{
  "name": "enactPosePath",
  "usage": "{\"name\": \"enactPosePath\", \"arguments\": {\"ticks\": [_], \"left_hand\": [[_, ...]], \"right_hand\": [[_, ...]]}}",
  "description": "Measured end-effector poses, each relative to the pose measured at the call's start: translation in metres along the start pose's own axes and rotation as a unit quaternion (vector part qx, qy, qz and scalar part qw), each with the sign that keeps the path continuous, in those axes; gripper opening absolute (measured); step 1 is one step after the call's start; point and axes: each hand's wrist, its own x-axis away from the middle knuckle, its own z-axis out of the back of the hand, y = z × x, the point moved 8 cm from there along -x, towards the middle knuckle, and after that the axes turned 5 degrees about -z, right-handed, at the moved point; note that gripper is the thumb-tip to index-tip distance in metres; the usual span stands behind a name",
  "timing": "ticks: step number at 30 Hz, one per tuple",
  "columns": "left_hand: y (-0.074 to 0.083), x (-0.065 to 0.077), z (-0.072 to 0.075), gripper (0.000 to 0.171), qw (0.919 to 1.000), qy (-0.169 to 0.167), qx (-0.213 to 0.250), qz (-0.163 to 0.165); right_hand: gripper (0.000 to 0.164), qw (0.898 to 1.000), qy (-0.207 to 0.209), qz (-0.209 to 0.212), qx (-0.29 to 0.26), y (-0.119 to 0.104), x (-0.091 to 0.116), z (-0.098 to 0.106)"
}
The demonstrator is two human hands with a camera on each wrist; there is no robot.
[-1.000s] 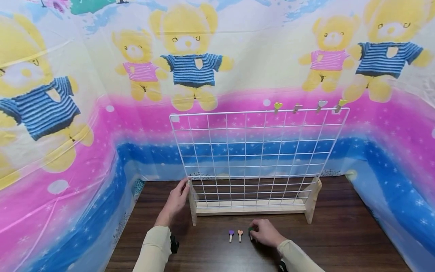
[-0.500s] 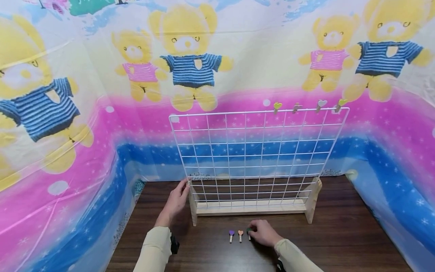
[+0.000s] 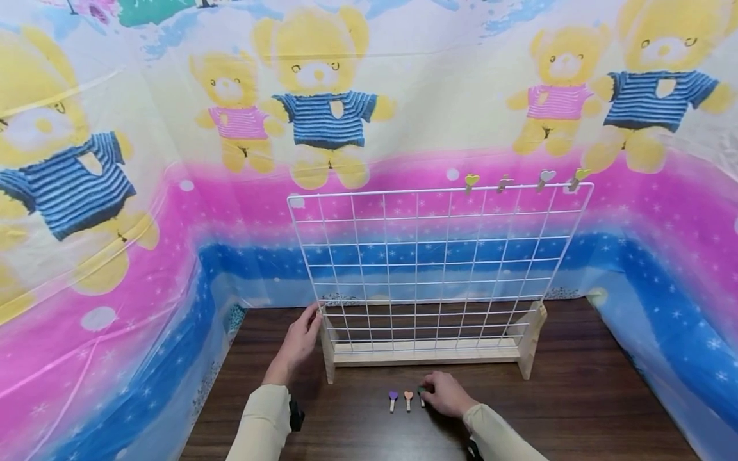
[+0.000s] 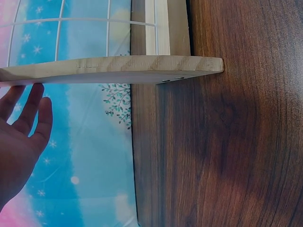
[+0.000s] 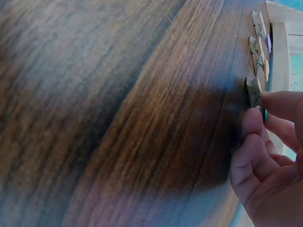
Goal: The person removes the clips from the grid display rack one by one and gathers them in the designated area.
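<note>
My right hand [image 3: 451, 394] pinches a small wooden clothespin [image 5: 253, 91] with a green head, low at the table, between thumb and fingers. Beside it lie a clothespin with an orange heart [image 3: 408, 397] and one with a purple heart [image 3: 393, 397], in a row. My left hand [image 3: 300, 336] touches the left wooden side piece [image 4: 118, 66] of the rack with its fingertips, the fingers loosely bent. That stand holds up a white wire grid [image 3: 418, 262]. The green head is mostly hidden by my fingers.
Several heart clothespins, such as a yellow one [image 3: 471, 179] and a white one [image 3: 546, 176], sit along the grid's top right edge. The dark wooden table [image 3: 599, 397] meets a bear-printed cloth [image 3: 438, 109] at the back and sides.
My right hand has shifted slightly left with the green clothespin, closer to the orange one. The left hand stays at the stand's side.
</note>
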Motion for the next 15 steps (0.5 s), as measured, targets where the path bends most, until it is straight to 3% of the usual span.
{"name": "enactPosePath", "arguments": {"ticks": [15], "left_hand": [[0.0025,0.0007,0.0013,0.040,1.0000,-0.002,0.007,-0.005]], "right_hand": [[0.016,1.000,0.005,0.010,0.013,0.0062,0.0006,0.0027]]}}
